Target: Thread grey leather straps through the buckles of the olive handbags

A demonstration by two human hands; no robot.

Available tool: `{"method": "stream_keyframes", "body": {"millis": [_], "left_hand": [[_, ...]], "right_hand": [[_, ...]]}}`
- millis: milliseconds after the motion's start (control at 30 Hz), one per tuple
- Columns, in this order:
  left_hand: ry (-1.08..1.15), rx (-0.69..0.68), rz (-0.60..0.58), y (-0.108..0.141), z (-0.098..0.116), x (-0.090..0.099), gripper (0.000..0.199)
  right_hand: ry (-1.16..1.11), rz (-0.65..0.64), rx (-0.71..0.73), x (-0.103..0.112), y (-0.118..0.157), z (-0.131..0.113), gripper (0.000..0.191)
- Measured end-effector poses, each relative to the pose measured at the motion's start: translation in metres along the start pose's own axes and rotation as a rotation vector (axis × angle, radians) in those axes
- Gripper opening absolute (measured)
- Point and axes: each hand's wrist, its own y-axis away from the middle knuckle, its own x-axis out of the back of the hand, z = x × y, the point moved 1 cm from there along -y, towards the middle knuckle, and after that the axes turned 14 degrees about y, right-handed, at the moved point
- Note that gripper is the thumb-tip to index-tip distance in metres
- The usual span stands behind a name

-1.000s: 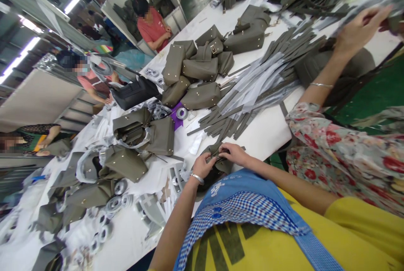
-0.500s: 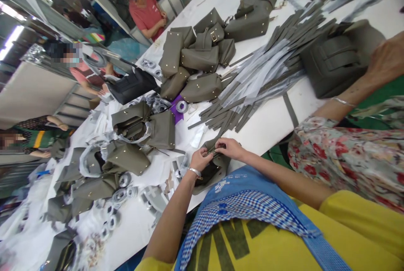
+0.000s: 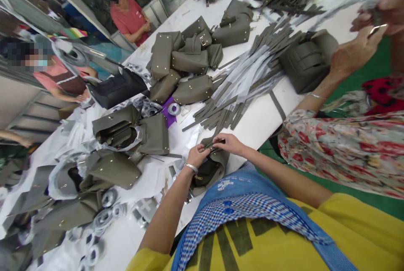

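Observation:
An open olive-green bag [image 3: 217, 169] stands at the table's near edge, against the blue apron. My left hand [image 3: 198, 155] pinches the bag's upper rim from the left, a bracelet on its wrist. My right hand [image 3: 229, 143] closes its fingertips on the same rim, just right of the left hand. A zip pull hangs inside the bag's dark opening. Small details between the fingertips are too small to make out.
Finished-looking olive bags [image 3: 189, 60] are heaped ahead, more bags [image 3: 115, 166] to the left. Long strips [image 3: 249, 81] lie ahead right. At the right a person's hands [image 3: 350, 54] work near another bag [image 3: 307, 62]. Wrapped rings [image 3: 104, 216] lie front left on the white table [image 3: 260, 115].
The view has shifted, and both my hands stay at the bag's rim. The neighbour's hand at the right has lifted away from the bag there, and a second hand now shows.

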Motion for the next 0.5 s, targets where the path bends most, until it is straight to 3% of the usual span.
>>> {"method": "stream_keyframes", "body": {"millis": [100, 167, 233, 333, 500], "left_hand": [[0.016, -0.006, 0.074, -0.008, 0.014, 0.028, 0.028], [0.034, -0.005, 0.115, -0.011, 0.022, 0.049, 0.029], [0.076, 0.009, 0.138, -0.012, 0.027, 0.066, 0.031], [0.150, 0.010, 0.177, -0.006, 0.028, 0.080, 0.033], [0.208, 0.008, 0.199, 0.008, 0.023, 0.085, 0.030]], "right_hand": [[0.116, 0.333, -0.129, 0.011, 0.007, 0.009, 0.028], [0.190, 0.411, -0.230, 0.008, 0.018, 0.021, 0.028], [0.267, 0.281, -0.237, -0.008, 0.031, 0.033, 0.022], [0.393, 0.024, -0.103, -0.045, 0.041, 0.043, 0.023], [0.481, -0.138, 0.091, -0.095, 0.016, 0.039, 0.027]]}}
